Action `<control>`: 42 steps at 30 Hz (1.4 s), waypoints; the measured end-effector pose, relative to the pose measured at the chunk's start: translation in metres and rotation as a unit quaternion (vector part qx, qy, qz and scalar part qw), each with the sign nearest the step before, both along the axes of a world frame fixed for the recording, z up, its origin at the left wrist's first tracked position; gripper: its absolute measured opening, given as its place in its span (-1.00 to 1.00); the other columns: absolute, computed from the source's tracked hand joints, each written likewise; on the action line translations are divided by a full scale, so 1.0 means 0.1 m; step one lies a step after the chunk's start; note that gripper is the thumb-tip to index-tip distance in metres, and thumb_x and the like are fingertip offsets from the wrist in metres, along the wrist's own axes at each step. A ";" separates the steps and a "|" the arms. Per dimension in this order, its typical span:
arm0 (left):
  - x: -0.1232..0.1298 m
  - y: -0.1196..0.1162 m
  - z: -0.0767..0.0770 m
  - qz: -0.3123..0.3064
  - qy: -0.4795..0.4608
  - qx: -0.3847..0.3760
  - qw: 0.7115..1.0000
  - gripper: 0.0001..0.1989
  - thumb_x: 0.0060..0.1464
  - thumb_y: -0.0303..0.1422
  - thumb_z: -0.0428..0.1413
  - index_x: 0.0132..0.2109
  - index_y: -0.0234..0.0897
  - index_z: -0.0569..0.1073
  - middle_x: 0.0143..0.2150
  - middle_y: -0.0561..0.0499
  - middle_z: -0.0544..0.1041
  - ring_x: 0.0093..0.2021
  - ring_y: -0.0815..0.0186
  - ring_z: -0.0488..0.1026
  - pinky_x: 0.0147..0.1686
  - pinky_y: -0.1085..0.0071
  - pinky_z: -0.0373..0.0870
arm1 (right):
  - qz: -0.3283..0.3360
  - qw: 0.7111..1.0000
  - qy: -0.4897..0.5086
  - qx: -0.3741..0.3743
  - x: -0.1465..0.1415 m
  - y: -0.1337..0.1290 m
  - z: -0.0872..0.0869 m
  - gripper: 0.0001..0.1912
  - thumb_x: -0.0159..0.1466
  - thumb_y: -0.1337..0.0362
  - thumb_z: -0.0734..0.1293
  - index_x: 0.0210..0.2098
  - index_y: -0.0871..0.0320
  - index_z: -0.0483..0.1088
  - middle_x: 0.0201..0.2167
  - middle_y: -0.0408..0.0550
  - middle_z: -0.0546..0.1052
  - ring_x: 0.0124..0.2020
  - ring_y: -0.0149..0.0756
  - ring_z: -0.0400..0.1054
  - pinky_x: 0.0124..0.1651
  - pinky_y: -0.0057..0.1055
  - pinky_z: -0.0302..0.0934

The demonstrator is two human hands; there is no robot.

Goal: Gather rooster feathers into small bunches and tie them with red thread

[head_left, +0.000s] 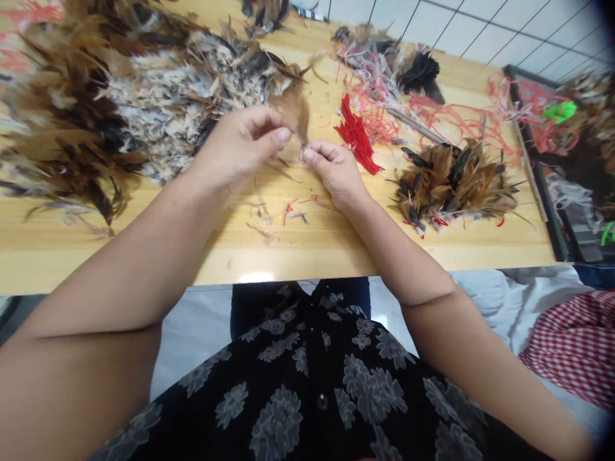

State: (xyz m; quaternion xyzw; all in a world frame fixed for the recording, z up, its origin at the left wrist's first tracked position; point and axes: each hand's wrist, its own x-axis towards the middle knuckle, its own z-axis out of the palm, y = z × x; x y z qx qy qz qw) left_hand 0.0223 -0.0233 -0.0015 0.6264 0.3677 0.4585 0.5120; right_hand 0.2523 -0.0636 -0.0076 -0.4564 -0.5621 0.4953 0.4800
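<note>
In the head view, my right hand (336, 169) pinches the lower end of a small bunch of brown feathers (296, 107) between thumb and index finger. The feathers point upward above the wooden table. My left hand (252, 144) is beside them, its fingers curled and the index finger against the feathers; motion blurs its fingertips. A large pile of loose brown, black and whitish feathers (163, 102) lies left of my left hand. Short red strings (356, 136) lie in a bundle just beyond my right hand. Red thread scraps (291, 210) and stray feather bits are below the hands.
Finished-looking feather bunches with red ties (454, 182) form a heap at the right. Behind it lie pink plastic strips (439, 115) and more feathers (420, 72). A dark-edged tray (538, 166) borders the table's right end. White tiles (461, 29) show past the far edge.
</note>
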 end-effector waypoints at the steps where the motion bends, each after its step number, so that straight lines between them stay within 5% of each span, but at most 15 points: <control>1: -0.10 0.03 0.05 0.018 0.036 0.025 0.999 -0.54 0.30 0.01 0.79 -0.09 -0.10 0.75 -0.22 0.00 0.67 0.04 -0.04 0.64 0.18 0.05 0.60 | -0.008 1.000 0.002 0.003 0.01 -0.01 0.01 -0.38 0.39 -0.28 0.79 -0.31 0.05 0.58 -0.18 -0.13 0.74 0.04 -0.20 0.67 0.33 -0.22 0.64; 4: -0.39 0.14 0.15 0.055 0.175 0.114 0.976 -0.81 0.33 -0.27 0.69 -0.12 -0.08 0.84 -0.16 -0.03 0.67 -0.05 0.00 0.52 0.41 -0.03 0.53 | -0.032 0.999 0.018 -0.005 0.03 -0.01 0.04 -0.40 0.41 -0.24 0.79 -0.30 0.04 0.55 -0.15 -0.11 0.75 0.11 -0.19 0.69 0.26 -0.29 0.64; 7: -0.58 0.21 0.14 0.019 0.235 0.146 0.961 -0.81 0.26 -0.43 0.57 -0.17 0.06 0.84 -0.21 -0.03 0.57 -0.02 -0.08 0.43 0.48 0.02 0.49 | -0.055 0.998 0.021 -0.021 0.02 0.00 0.05 -0.38 0.37 -0.24 0.82 -0.30 0.02 0.51 -0.16 -0.10 0.75 0.15 -0.18 0.69 0.18 -0.34 0.64; 11: -0.56 0.23 0.03 -0.045 0.228 0.116 0.966 -0.68 0.16 -0.61 0.50 -0.17 0.03 0.84 -0.22 -0.03 0.56 0.03 -0.12 0.46 0.39 0.13 0.54 | -0.064 0.998 0.019 -0.021 0.02 0.02 0.05 -0.33 0.34 -0.29 0.82 -0.31 0.00 0.46 -0.19 -0.09 0.72 0.12 -0.18 0.69 0.16 -0.35 0.63; 16: -0.36 0.22 -0.12 -0.017 0.222 0.035 0.974 -0.59 -0.03 -0.71 0.46 -0.29 0.00 0.70 -0.29 0.01 0.46 0.11 -0.11 0.47 0.54 0.16 0.42 | -0.046 0.999 0.010 -0.004 0.04 0.03 0.00 -0.29 0.38 -0.39 0.77 -0.28 0.01 0.46 -0.21 -0.09 0.67 0.14 -0.17 0.69 0.17 -0.34 0.63; 23: -0.22 0.10 -0.13 0.014 0.147 0.009 0.989 -0.52 0.24 -0.49 0.65 -0.30 -0.03 0.49 -0.20 -0.05 0.40 0.44 -0.18 0.43 0.73 0.11 0.26 | -0.048 0.999 0.013 0.015 0.05 0.02 -0.05 -0.32 0.42 -0.40 0.73 -0.26 0.03 0.53 -0.15 -0.07 0.70 0.16 -0.15 0.69 0.23 -0.30 0.66; 30: -0.45 0.20 0.02 -0.004 0.179 0.136 0.974 -0.81 0.34 -0.33 0.60 -0.15 0.07 0.77 -0.10 -0.14 0.58 0.22 -0.26 0.47 0.63 -0.05 0.39 | -0.060 0.998 0.013 0.003 0.05 0.03 -0.05 -0.36 0.43 -0.32 0.75 -0.25 0.07 0.56 -0.13 -0.08 0.74 0.17 -0.12 0.70 0.27 -0.26 0.66; 34: -0.48 0.22 0.00 -0.029 0.287 0.166 0.943 -0.83 0.20 -0.36 0.53 -0.24 0.05 0.74 -0.24 -0.04 0.56 0.04 -0.14 0.45 0.59 -0.07 0.40 | -0.062 0.998 0.006 0.024 0.05 0.05 -0.10 -0.31 0.46 -0.40 0.70 -0.24 0.08 0.56 -0.17 -0.11 0.71 0.12 -0.18 0.69 0.34 -0.26 0.66; 39: -0.35 0.11 -0.07 -0.034 0.454 0.218 0.863 -0.80 0.21 -0.27 0.40 -0.31 0.04 0.53 -0.22 -0.05 0.55 -0.05 -0.07 0.38 0.39 -0.11 0.53 | -0.051 0.997 -0.040 0.047 0.08 0.11 -0.19 -0.27 0.56 -0.49 0.55 -0.20 0.09 0.58 -0.19 -0.14 0.69 0.07 -0.24 0.68 0.35 -0.22 0.64; 42: -0.27 0.06 -0.09 0.009 0.449 0.249 0.858 -0.76 0.21 -0.26 0.36 -0.29 0.01 0.42 -0.16 -0.12 0.54 0.03 -0.11 0.41 0.39 -0.13 0.52 | -0.047 0.996 -0.045 0.060 0.10 0.15 -0.24 -0.32 0.61 -0.42 0.55 -0.17 0.09 0.60 -0.17 -0.13 0.69 0.08 -0.23 0.68 0.34 -0.22 0.63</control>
